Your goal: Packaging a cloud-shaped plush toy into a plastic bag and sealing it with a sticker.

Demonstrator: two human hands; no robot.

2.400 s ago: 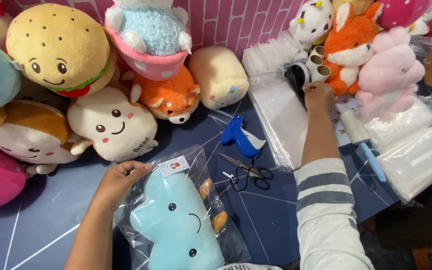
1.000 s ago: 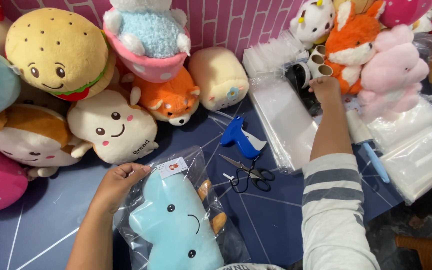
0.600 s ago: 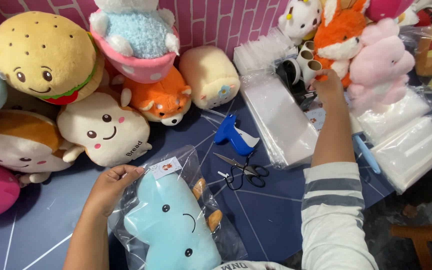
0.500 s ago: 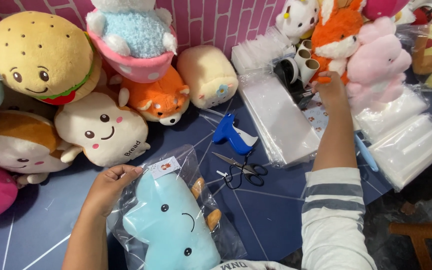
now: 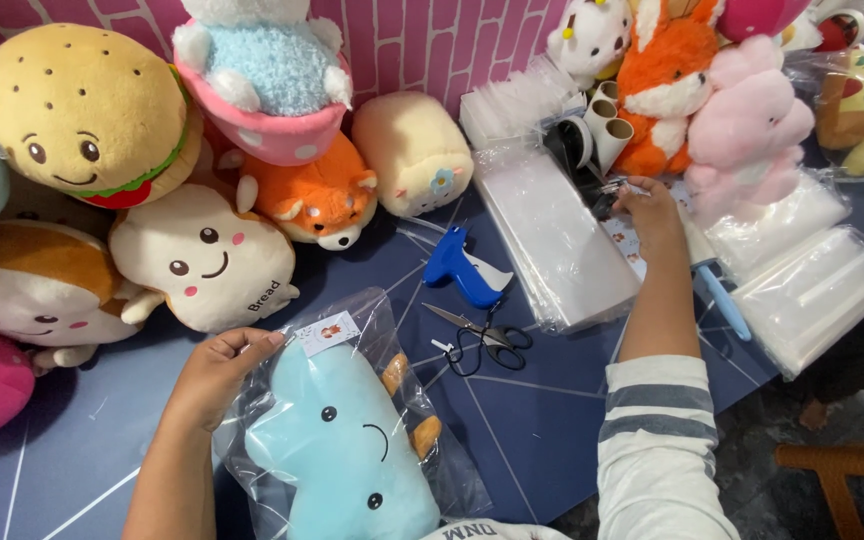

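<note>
Pink brick-pattern wall (image 5: pixel 407 40) runs along the back, a dark blue tabletop (image 5: pixel 532 430) with pale crossing lines spreads below it, and grey floor (image 5: pixel 832 420) with a wooden chair leg (image 5: pixel 842 465) shows bottom right.

The light is bright and even, coming from above. Shadows under the plush toys are small and soft. The clear plastic bags (image 5: pixel 562 240) on the right shine with white glare. Everything looks sharp. The near right corner is darker.
</note>
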